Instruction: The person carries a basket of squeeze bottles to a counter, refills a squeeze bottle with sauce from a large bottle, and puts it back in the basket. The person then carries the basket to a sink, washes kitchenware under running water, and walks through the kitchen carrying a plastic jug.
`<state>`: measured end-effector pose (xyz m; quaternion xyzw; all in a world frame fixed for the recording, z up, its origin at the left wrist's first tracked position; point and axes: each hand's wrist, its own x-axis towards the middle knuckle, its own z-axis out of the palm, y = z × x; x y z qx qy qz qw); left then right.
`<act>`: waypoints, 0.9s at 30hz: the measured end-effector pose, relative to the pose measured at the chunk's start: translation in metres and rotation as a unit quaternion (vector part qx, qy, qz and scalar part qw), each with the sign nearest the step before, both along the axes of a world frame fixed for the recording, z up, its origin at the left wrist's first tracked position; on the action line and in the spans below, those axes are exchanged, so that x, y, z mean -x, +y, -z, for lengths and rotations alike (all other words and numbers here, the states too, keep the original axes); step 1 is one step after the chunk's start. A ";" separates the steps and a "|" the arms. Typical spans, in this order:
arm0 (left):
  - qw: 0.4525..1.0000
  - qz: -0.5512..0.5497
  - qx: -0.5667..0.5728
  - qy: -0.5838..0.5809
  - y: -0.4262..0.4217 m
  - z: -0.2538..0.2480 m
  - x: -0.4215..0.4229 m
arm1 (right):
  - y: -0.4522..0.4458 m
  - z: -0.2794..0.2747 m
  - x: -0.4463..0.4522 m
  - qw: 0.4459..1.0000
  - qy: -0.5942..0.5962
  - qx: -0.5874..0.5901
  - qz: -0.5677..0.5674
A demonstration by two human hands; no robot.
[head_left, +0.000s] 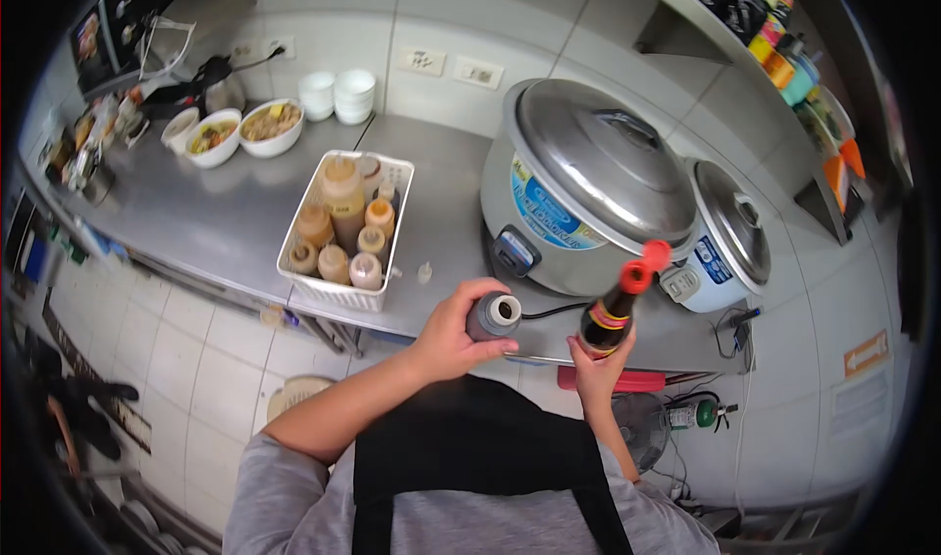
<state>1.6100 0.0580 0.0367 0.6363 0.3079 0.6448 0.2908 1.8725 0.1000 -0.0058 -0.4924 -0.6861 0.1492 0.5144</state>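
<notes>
My left hand (459, 335) is wrapped round a dark squeeze bottle (490, 318), whose pale-rimmed mouth is uncapped and faces up. To its right, my right hand (600, 367) grips the lower part of a dark glass sauce bottle (610, 318) with a red and yellow label. Its red flip cap (656, 253) stands open at the top. The two bottles are apart. A small translucent nozzle cap (424, 273) lies on the steel counter left of my left hand. Farther left, a white basket (338, 293) holds several squeeze bottles.
A large rice cooker (578, 173) stands behind the sauce bottle, with a smaller cooker (730, 224) to its right. Two food bowls (214, 151) and stacked white bowls (354, 96) are at the back left. A shelf (730, 41) hangs at upper right.
</notes>
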 end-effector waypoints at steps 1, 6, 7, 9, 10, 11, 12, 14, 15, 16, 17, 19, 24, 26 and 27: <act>1.000 -0.015 0.012 -0.005 0.002 0.016 -0.005 | 0.003 0.012 -0.011 0.996 0.086 0.037 0.002; 0.997 -0.029 0.073 0.005 0.013 0.069 -0.015 | 0.048 0.053 -0.075 0.982 0.148 -0.007 0.117; 0.996 -0.046 0.067 0.028 0.015 0.075 -0.016 | 0.063 0.065 -0.095 0.980 0.142 -0.016 0.140; 0.993 -0.056 0.095 0.049 0.014 0.083 -0.016 | 0.082 0.071 -0.117 0.973 0.150 -0.013 0.175; 0.986 -0.061 0.146 0.056 0.014 0.088 -0.017 | 0.095 0.074 -0.129 0.969 0.174 -0.013 0.172; 0.976 -0.067 0.195 0.063 0.016 0.093 -0.017 | 0.107 0.080 -0.139 0.965 0.200 -0.012 0.169; 0.975 -0.088 0.199 0.050 0.019 0.102 -0.018 | 0.111 0.074 -0.138 0.963 0.206 -0.004 0.175; 0.971 -0.107 0.209 0.048 0.025 0.110 -0.019 | 0.136 0.090 -0.159 0.967 0.165 -0.027 0.193; 0.968 -0.119 0.216 0.048 0.028 0.115 -0.017 | 0.147 0.099 -0.168 0.969 0.148 -0.036 0.196; 0.964 -0.129 0.228 0.042 0.033 0.123 -0.017 | 0.150 0.097 -0.167 0.970 0.125 -0.038 0.205; 0.960 -0.133 0.244 0.036 0.037 0.131 -0.017 | 0.151 0.093 -0.168 0.971 0.102 -0.004 0.215; 0.956 -0.147 0.252 0.045 0.042 0.134 -0.016 | 0.151 0.090 -0.168 0.978 0.131 0.014 0.163; 0.952 -0.168 0.245 0.069 0.060 0.138 -0.015 | 0.093 0.134 -0.143 0.969 0.029 -0.017 0.245; 0.956 -0.174 0.222 0.086 0.059 0.134 -0.013 | 0.075 0.172 -0.119 0.987 0.108 0.017 0.114; 0.955 -0.180 0.220 0.086 0.055 0.133 -0.011 | 0.066 0.172 -0.106 1.000 0.016 0.010 0.019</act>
